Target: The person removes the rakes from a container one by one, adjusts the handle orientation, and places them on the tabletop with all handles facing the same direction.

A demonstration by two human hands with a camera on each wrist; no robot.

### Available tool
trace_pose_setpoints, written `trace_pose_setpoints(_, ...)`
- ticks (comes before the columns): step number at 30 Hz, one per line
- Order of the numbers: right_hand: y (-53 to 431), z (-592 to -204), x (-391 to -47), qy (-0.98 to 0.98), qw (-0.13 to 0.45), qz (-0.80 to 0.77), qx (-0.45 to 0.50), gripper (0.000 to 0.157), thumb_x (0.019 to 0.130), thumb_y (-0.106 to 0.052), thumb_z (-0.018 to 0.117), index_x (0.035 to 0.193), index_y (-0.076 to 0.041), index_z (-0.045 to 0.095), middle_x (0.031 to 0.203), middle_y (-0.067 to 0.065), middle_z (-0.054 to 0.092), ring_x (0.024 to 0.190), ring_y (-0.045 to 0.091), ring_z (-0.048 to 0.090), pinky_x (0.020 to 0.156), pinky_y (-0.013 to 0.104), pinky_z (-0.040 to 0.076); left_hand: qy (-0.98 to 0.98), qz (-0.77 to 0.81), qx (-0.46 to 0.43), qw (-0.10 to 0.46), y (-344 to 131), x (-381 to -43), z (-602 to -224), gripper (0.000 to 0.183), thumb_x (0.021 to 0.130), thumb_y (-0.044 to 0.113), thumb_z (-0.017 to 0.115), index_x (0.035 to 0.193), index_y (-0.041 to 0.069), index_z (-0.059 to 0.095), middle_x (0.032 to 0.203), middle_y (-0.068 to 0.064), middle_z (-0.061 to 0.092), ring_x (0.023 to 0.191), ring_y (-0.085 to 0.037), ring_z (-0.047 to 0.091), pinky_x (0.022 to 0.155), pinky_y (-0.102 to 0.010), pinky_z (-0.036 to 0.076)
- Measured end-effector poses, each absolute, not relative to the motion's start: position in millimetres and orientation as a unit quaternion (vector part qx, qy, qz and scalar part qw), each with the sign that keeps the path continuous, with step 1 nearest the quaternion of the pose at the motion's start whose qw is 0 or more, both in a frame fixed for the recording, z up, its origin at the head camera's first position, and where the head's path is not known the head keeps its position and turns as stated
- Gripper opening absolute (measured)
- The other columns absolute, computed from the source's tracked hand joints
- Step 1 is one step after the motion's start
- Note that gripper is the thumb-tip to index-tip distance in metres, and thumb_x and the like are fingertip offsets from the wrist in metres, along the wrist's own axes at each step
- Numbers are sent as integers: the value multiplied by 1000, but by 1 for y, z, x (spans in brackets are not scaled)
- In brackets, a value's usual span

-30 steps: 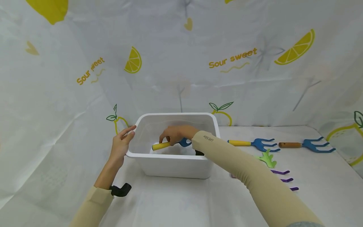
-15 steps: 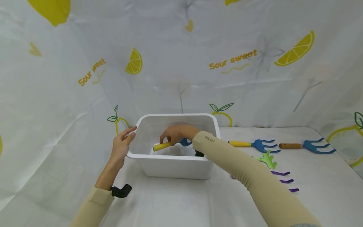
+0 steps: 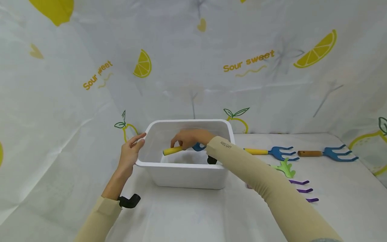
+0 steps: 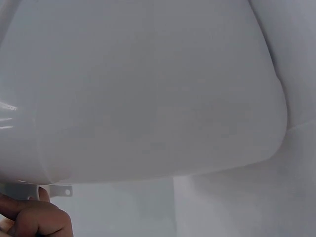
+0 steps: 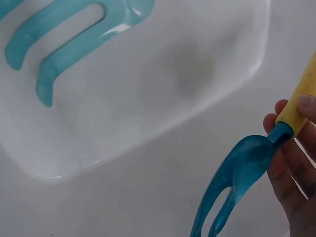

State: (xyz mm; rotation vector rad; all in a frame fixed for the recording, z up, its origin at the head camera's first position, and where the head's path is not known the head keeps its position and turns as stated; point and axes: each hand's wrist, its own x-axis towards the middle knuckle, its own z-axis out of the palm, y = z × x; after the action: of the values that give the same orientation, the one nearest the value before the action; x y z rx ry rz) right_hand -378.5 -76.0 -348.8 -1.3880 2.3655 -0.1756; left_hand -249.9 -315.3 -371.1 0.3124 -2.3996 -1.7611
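Note:
In the head view a white plastic bin [image 3: 187,176] stands at the middle of the table. My left hand [image 3: 128,156] grips its left rim, fingers and thumb at the edge; the left wrist view shows the curled fingers [image 4: 39,219] under the bin's wall [image 4: 148,98]. Inside the bin, my right hand [image 3: 187,137] holds a garden hand fork by its yellow handle [image 3: 173,151]. The right wrist view shows its blue head [image 5: 249,160] angled down, thumb and fingers round the handle. Another blue-tined fork [image 5: 89,44] lies on the bin floor.
Right of the bin lie a blue fork with a yellow handle [image 3: 257,151] and one with a brown wooden handle [image 3: 310,153]. A green tool [image 3: 285,168] and purple tines [image 3: 305,190] lie nearer, partly covered by my right sleeve [image 3: 263,181]. A lemon-print curtain [image 3: 193,67] hangs behind.
My right hand has risen slightly inside the bin with the hand fork. My left hand stays on the rim, and the tools on the table have not moved.

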Motion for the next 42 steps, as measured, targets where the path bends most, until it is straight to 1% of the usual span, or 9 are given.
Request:
trace_pose_setpoints(4,-77,-345,-379,837,189,-60,-509,46,97,-2,65,137,-24,67,118,9,71,100,20,62,89,30,55,-798,-589,106,73,-316,-250,-372,45,108,34,54,151,22,54,149,-16,57,122,-24,59,82,-22,55)
trace_pose_setpoints(11,-78,-335,-377,829,174,-56,-528,46,96,-2,65,136,-24,66,116,8,73,100,19,64,87,30,55,-800,-586,105,79,-317,-251,-373,45,107,36,56,150,22,56,147,-15,58,122,-23,59,82,-22,55)
trace_pose_setpoints(16,-77,-324,-376,825,165,-52,-538,45,96,-2,64,135,-24,67,116,7,72,101,20,63,86,29,55,-799,-587,101,82,-316,-251,-372,45,107,35,56,150,22,56,147,-15,59,120,-22,60,82,-22,55)
trace_pose_setpoints(22,-73,-310,-373,820,154,-49,-550,46,95,-1,62,135,-24,67,116,7,72,101,20,63,86,31,55,-801,-585,98,80,-316,-250,-372,45,108,36,55,150,22,55,147,-15,58,124,-24,58,83,-21,54)
trace_pose_setpoints(26,-69,-299,-368,827,153,-49,-539,48,95,-2,61,136,-26,66,116,7,72,103,21,63,88,33,55,-801,-585,101,78,-316,-249,-372,45,108,35,55,151,22,55,149,-15,57,127,-26,56,84,-22,53)
trace_pose_setpoints(31,-57,-285,-362,834,147,-51,-529,48,95,-3,60,137,-27,66,118,7,71,103,22,62,87,33,54,-801,-585,102,75,-315,-249,-372,45,108,36,54,151,22,54,147,-16,58,116,-19,61,81,-24,55)
trace_pose_setpoints(33,-52,-280,-359,834,141,-52,-531,48,95,-3,60,136,-27,66,117,7,71,102,22,62,87,32,54,-801,-585,103,75,-314,-249,-372,45,108,36,55,151,22,55,146,-15,58,113,-15,61,81,-23,55)
trace_pose_setpoints(38,-37,-268,-355,835,127,-57,-533,49,95,-2,60,137,-26,66,116,8,71,101,22,63,88,34,55,-800,-586,104,75,-313,-248,-371,45,107,37,55,150,23,56,147,-13,57,116,-14,58,82,-22,54)
trace_pose_setpoints(42,-28,-261,-354,835,115,-71,-533,49,95,-2,61,137,-26,66,114,7,72,100,22,63,90,34,54,-801,-584,107,73,-314,-247,-370,45,107,37,55,151,23,55,149,-13,56,115,-13,59,82,-21,54)
